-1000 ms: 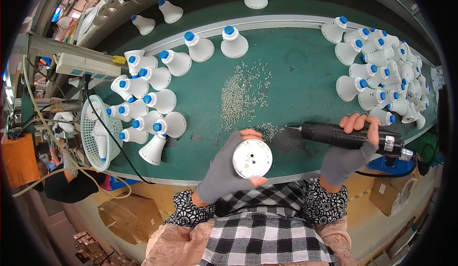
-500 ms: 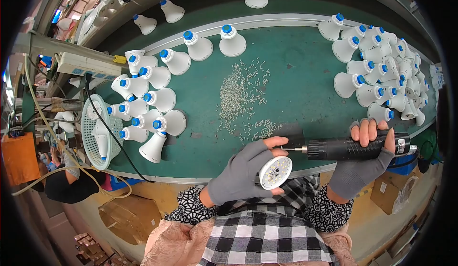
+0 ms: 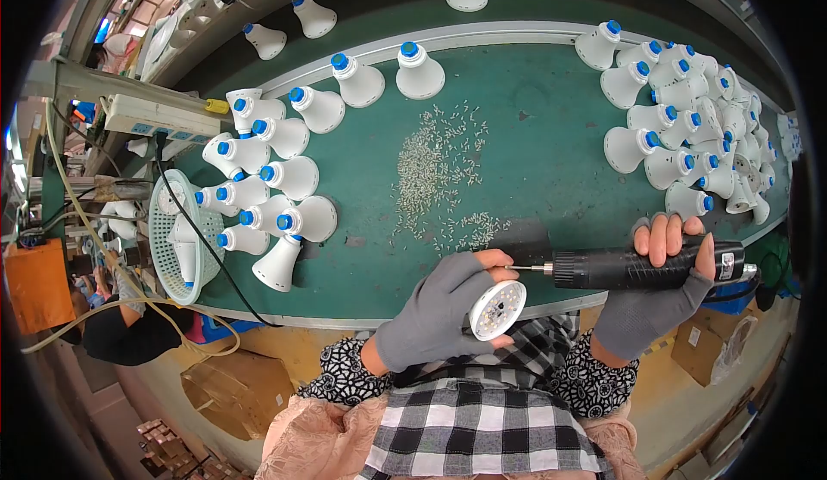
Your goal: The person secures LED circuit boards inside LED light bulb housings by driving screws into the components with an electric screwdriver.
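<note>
From the head camera, looking down over the person's shoulders, the left hand point(image 3: 435, 312) in a grey fingerless glove is closed around a bulb housing point(image 3: 497, 309). It holds the housing in the air just off the near edge of the green bench point(image 3: 551, 127), with the round LED face tilted toward the right. The right hand point(image 3: 659, 295) is wrapped tight around a black electric screwdriver point(image 3: 637, 268) lying almost level, its bit touching the rim of that face by the left thumb. This looks like a screw being driven. To my eye it goes best with the bit square to the board, the housing braced firmly against the push, and the thumb kept clear of the tip. Loose screws point(image 3: 435, 174) are scattered mid-bench, within easy reach. There is open mat between the standing housings on the left point(image 3: 258, 187) and the heap on the right point(image 3: 689, 127). That heap lies close to the right hand, so a wide swing of the driver could knock one over. A mesh basket point(image 3: 164, 247) hangs at the left end, with a black cable point(image 3: 202, 239) crossing it.
</note>
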The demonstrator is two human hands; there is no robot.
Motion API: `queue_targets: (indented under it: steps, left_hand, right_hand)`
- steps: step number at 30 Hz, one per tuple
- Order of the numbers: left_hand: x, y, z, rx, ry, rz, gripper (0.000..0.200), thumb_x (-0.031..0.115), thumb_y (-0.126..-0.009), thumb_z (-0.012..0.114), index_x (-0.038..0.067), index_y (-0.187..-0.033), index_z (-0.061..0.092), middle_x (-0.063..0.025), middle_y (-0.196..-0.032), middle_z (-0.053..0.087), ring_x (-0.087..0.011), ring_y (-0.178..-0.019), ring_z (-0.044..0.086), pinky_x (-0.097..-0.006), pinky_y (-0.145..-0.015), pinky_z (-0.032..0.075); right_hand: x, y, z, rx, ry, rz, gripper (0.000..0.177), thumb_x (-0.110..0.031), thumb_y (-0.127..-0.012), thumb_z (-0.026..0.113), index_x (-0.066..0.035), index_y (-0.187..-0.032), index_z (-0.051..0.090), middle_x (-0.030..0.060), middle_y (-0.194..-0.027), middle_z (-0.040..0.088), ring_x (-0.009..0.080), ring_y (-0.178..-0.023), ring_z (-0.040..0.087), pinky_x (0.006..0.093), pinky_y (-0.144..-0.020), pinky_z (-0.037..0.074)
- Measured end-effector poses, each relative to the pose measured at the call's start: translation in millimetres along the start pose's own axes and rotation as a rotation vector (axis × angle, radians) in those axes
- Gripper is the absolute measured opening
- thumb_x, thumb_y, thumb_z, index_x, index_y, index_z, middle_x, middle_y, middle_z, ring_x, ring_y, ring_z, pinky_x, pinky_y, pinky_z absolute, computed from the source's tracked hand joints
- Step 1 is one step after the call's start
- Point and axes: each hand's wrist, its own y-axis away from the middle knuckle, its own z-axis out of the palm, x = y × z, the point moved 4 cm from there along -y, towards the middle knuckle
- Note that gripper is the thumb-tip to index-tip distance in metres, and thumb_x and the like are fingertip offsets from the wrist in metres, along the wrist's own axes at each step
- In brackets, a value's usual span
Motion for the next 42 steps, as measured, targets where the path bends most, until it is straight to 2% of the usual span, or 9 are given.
queue_targets:
  steps: [20,23,29,32,42]
  left_hand:
    - [2.4,0.9,1.9,-0.008,-0.01,-0.004,0.07,0.026,-0.061,0.087,0.009,-0.122,0.057,-0.0113,-0.127,0.05,-0.0285,-0.111,0.056,-0.0381,-0.091,0.05]
    - [2.5,1.2,3.1,-0.005,0.037,0.022,0.068,0.026,-0.065,0.084,0.006,-0.123,0.054,-0.0122,-0.128,0.049,-0.0321,-0.106,0.051,-0.0411,-0.091,0.044]
    - [2.3,1.0,5.2,0.001,0.052,0.031,0.067,0.025,-0.066,0.083,0.005,-0.122,0.054,-0.0122,-0.127,0.049,-0.0319,-0.105,0.052,-0.0407,-0.09,0.044]
    - [2.1,0.6,5.0,-0.01,-0.007,0.018,0.071,0.025,-0.06,0.087,0.007,-0.121,0.057,-0.0127,-0.125,0.05,-0.0283,-0.111,0.056,-0.0367,-0.091,0.05]
    - [1.1,1.3,4.9,-0.029,0.009,-0.019,0.071,0.029,-0.061,0.088,0.008,-0.121,0.058,-0.012,-0.126,0.05,-0.0278,-0.113,0.055,-0.0365,-0.092,0.049]
  right_hand:
    - [-2.7,1.5,3.4,-0.001,0.003,-0.005,0.018,-0.025,-0.096,0.046,-0.008,-0.1,0.048,0.0011,-0.074,0.043,0.0109,-0.063,0.043,0.0284,-0.066,0.038]
    - [-2.8,1.5,3.6,-0.006,-0.002,0.0,0.018,-0.025,-0.096,0.047,-0.008,-0.1,0.047,0.0012,-0.074,0.042,0.0109,-0.062,0.043,0.0285,-0.065,0.038]
    - [-4.8,1.6,5.2,-0.028,0.004,-0.008,0.019,-0.026,-0.095,0.048,-0.008,-0.101,0.047,0.0011,-0.073,0.042,0.0111,-0.061,0.043,0.0285,-0.065,0.038]
    - [-6.2,2.1,6.0,-0.039,-0.002,-0.013,0.02,-0.026,-0.094,0.049,-0.008,-0.101,0.047,0.0013,-0.073,0.042,0.0112,-0.061,0.043,0.0283,-0.065,0.038]
    - [-4.2,4.3,5.9,-0.05,0.0,-0.03,0.02,-0.025,-0.093,0.051,-0.008,-0.102,0.046,0.0018,-0.073,0.042,0.0119,-0.061,0.043,0.0289,-0.064,0.038]
